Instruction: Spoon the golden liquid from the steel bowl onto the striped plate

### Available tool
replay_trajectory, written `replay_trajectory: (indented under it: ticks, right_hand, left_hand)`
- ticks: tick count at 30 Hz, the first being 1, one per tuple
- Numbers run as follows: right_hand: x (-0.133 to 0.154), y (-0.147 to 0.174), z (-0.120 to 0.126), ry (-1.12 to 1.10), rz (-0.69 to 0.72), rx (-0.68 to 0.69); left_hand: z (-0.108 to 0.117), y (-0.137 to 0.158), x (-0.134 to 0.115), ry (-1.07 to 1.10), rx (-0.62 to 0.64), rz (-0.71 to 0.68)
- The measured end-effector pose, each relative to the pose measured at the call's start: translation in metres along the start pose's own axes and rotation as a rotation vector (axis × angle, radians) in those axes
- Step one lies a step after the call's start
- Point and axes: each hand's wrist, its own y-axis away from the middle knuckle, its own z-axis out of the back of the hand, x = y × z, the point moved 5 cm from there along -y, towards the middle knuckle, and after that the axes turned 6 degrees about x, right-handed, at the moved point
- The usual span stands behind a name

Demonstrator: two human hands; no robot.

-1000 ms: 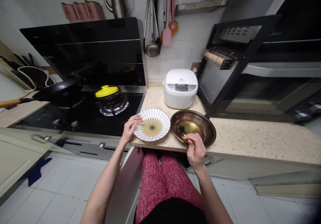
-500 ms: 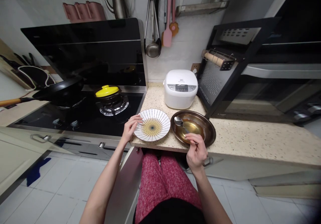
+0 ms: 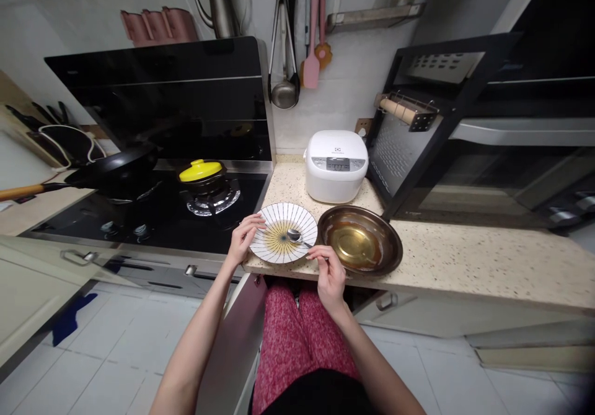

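My left hand (image 3: 244, 236) grips the left rim of a white plate (image 3: 302, 218) patterned with dark radiating lines, its middle tinted yellow. In my right hand (image 3: 330, 272) the handle of a metal spoon (image 3: 294, 235) is pinched between thumb and fingers. The spoon's bowl is over the right half of the plate; I cannot tell whether it touches the surface or holds anything. Just right of the plate stands a round metal basin (image 3: 390, 241), with a shiny golden bottom that looks wet.
Behind the basin stands a white rice cooker (image 3: 336, 176). On the stove to the left are a yellow-lidded pot (image 3: 201, 172) and a black wok (image 3: 114, 170) with a wooden handle. A black rack (image 3: 395, 124) rises at the right. An open cabinet door (image 3: 237, 328) is below the counter.
My right hand has moved left, carrying the spoon from above the basin to over the plate. The left hand stays at the plate's rim.
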Motion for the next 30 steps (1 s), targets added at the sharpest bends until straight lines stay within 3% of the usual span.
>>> replay_trajectory:
  ticks: [30]
  right_hand:
    - [-0.019, 0.012, -0.017, -0.093, -0.103, 0.012]
  left_hand:
    - [0.0, 0.0, -0.002, 0.009, -0.002, -0.006]
